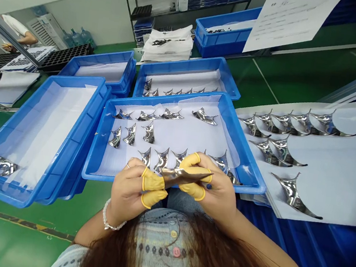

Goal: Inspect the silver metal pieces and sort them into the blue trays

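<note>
Between my two hands is a shiny curved metal piece with a pointed end to the right. My left hand pinches its left side, with yellow finger cots on the fingertips. My right hand, also in yellow finger cots, grips the right part. Both hands are over the near edge of a blue tray lined with white sheet. Inside that tray lie several similar metal pieces in rows; some are partly hidden behind my hands.
To the left, a stack of blue trays has one metal piece in the top one. On the right, several metal pieces lie on white paper. More blue trays stand behind. A printed sheet hangs top right. A person's arm shows far left.
</note>
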The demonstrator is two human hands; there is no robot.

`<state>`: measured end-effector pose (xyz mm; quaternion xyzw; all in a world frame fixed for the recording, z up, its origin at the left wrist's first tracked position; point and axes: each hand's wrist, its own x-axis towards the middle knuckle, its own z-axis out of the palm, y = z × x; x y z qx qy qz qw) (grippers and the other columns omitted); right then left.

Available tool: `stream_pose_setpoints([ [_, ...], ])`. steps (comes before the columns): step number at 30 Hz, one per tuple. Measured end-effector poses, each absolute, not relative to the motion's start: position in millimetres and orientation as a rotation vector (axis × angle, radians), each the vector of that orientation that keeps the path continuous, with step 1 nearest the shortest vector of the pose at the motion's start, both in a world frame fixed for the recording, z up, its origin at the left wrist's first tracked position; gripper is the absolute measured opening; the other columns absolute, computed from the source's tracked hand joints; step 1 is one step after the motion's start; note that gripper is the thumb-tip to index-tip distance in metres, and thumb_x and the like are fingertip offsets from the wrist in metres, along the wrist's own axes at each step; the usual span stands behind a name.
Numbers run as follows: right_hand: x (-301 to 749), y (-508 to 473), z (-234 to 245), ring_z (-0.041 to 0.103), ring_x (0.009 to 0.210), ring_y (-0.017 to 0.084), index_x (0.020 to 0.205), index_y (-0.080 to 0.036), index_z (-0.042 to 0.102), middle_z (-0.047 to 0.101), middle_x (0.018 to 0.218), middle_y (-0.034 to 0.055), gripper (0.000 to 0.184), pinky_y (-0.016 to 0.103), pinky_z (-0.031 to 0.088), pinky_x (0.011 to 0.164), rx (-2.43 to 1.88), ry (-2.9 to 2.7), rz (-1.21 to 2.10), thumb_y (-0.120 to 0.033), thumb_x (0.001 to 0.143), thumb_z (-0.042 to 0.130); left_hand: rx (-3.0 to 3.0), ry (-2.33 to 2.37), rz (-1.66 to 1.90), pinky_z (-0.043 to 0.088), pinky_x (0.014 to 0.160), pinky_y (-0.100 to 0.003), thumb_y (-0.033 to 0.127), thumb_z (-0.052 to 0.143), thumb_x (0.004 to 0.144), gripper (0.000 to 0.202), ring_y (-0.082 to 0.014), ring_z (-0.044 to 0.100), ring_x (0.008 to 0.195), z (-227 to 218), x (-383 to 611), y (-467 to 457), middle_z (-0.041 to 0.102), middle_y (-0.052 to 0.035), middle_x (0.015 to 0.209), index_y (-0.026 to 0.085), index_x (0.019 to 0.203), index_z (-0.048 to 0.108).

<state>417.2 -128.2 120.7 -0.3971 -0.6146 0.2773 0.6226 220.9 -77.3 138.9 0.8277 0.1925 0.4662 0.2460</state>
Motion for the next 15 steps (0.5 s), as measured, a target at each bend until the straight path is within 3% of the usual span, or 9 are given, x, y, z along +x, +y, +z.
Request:
stream_pose_setpoints([
  [4,417,-128,116,0.055,0.062,0.014,0.08,-0.024,0.077,0.064,0.07,0.0012,0.024,0.028,0.047,0.058,-0.879,-1.34,0.829,-0.043,0.091,0.069,1.837,0.689,1.122,0.04,0.058,-0.026,0.041,0.076,0.085,0.027,-0.0105,0.048,0.056,134,223,-75,0.063,0.0021,0.059,0.02,0.069,0.071],
  [7,416,-128,112,0.059,0.065,0.015,0.082,-0.025,0.079,0.068,0.069,0.0012,0.022,0.028,0.048,0.061,-0.825,-1.215,1.031,-0.041,0.093,0.068,1.377,0.788,0.961,0.039,0.052,-0.025,0.051,0.083,0.072,0.037,-0.0111,0.046,0.054,129,227,-70,0.059,0.0005,0.057,0.018,0.062,0.07],
  [10,413,-127,110,0.057,0.059,0.014,0.08,-0.024,0.08,0.067,0.065,0.0013,0.024,0.026,0.045,0.054,-0.751,-1.056,1.226,-0.044,0.088,0.072,1.125,0.797,0.854,0.042,0.051,-0.025,0.057,0.087,0.061,0.044,-0.0111,0.047,0.052,127,232,-65,0.058,-0.0002,0.056,0.016,0.061,0.069],
  [15,409,-128,112,0.051,0.05,0.012,0.075,-0.022,0.08,0.062,0.056,0.0003,0.024,0.024,0.04,0.047,-0.69,-0.89,1.437,-0.045,0.081,0.079,1.06,0.783,0.832,0.041,0.05,-0.024,0.058,0.087,0.059,0.05,-0.009,0.042,0.047,130,239,-62,0.051,0.0023,0.05,0.015,0.053,0.062],
])
